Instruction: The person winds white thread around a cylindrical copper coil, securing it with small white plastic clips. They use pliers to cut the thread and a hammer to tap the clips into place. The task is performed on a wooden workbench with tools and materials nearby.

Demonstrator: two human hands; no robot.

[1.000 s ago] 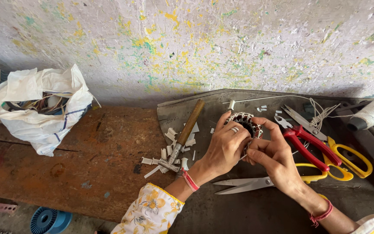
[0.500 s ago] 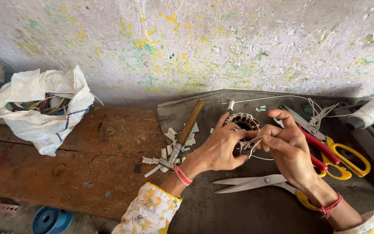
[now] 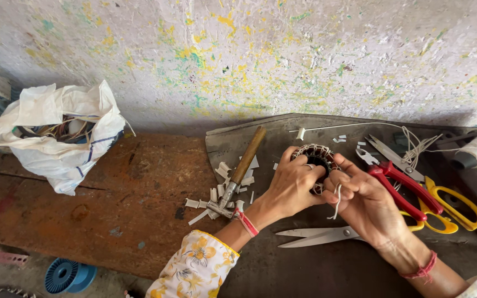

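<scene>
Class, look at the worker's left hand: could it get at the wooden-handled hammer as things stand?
Probably yes: the hammer lies uncovered just beside the left hand, though that hand is busy holding the wound coil.

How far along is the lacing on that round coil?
Done: white string laces the far rim of the round dark wound coil; cut white scraps lie beside the wooden-handled hammer. In hand: left hand steadies it, right hand pulls string. Left: near side, hidden by hands.

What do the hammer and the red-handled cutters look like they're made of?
Hammer: handle looks like bare wood, tan and matte; head looks like dull grey metal. Red-handled cutters: handles appear plastic or coated, smooth glossy red; blades seem to be pale steel.
</scene>
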